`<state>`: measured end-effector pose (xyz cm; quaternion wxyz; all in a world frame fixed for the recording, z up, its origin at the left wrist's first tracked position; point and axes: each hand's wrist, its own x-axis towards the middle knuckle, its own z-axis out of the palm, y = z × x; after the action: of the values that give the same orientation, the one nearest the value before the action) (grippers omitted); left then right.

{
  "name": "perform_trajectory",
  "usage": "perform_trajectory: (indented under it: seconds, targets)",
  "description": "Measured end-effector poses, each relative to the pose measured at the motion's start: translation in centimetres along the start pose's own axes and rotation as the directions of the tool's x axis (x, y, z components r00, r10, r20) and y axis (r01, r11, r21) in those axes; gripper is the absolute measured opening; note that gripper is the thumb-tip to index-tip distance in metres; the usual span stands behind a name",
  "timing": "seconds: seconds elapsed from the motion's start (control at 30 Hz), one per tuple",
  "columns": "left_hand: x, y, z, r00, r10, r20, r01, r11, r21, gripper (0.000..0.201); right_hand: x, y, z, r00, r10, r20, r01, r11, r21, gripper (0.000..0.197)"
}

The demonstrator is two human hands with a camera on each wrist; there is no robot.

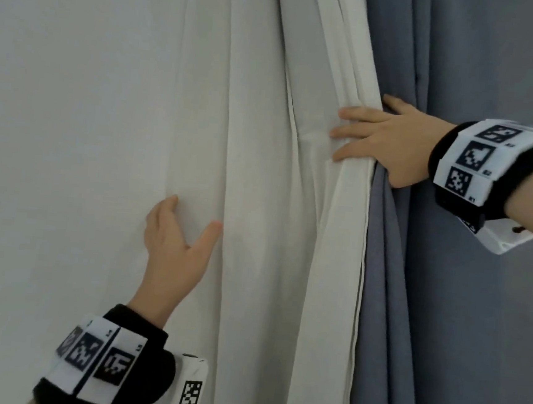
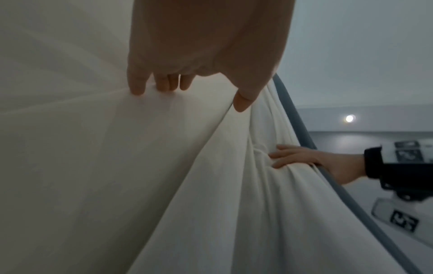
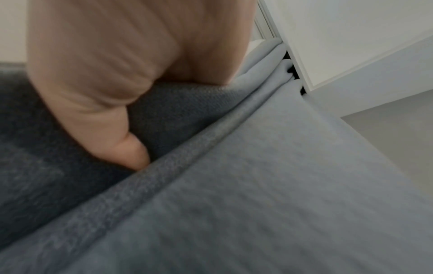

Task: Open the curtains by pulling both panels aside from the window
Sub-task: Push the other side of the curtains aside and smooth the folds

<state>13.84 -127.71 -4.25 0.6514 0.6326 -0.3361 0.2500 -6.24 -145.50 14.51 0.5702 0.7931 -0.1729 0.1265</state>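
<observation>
curtains hung shut across the view — the right hand [image 1: 389, 141] was clamped on the gathered edge of the white panel [image 1: 329, 207], fingers over it and thumb behind, against the blue panel [image 1: 461, 283]. the left hand [image 1: 174, 248], fingers spread apart, pressed flat on the white fabric lower left.

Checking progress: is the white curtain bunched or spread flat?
Partly bunched: the white curtain folds thickly where the right hand grips its edge, smoother at the left hand.
</observation>
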Motion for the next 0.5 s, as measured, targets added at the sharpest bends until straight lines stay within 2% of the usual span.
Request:
perform_trajectory:
  seconds: [0.07,0.13,0.17,0.23,0.3,0.33,0.4,0.5]
  targets:
    - [-0.6,-0.7,1.0,1.000,-0.024,0.011,0.024,1.000,0.004,0.088,-0.2,0.3,0.5,1.000,0.009,0.012,-0.009,1.000,0.000,0.083]
    - [-1.2,-1.0,2.3,0.997,-0.073,0.037,0.074,0.997,-0.014,0.091,-0.1,0.4,0.9,1.000,0.012,0.021,-0.012,1.000,0.007,0.084]
    - [-1.5,-1.1,3.0,0.992,-0.105,0.072,0.109,0.993,-0.045,0.090,-0.1,0.5,1.0,1.000,0.014,0.023,-0.014,1.000,0.014,0.084]
    - [-2.4,-0.5,4.6,0.968,-0.109,0.227,0.152,0.972,-0.179,0.089,0.0,0.4,1.2,1.000,0.026,0.018,-0.026,0.999,0.032,0.087]
    - [-3.4,0.3,6.2,0.924,-0.011,0.382,0.107,0.967,-0.232,0.097,0.2,0.2,1.3,0.999,0.041,-0.001,-0.041,0.997,0.060,0.097]
    - [-4.0,0.7,7.0,0.892,0.031,0.452,0.079,0.972,-0.223,0.111,0.2,0.2,1.3,0.999,0.051,-0.016,-0.049,0.995,0.081,0.105]
    - [-4.9,1.8,8.7,0.827,0.048,0.560,0.077,0.977,-0.197,0.129,-0.1,0.1,1.3,0.996,0.063,-0.059,-0.055,0.990,0.132,0.117]
    - [-5.3,3.5,11.1,0.769,0.110,0.629,0.079,0.961,-0.264,0.130,-0.6,-0.2,0.8,0.989,0.036,-0.143,-0.011,0.985,0.171,0.128]
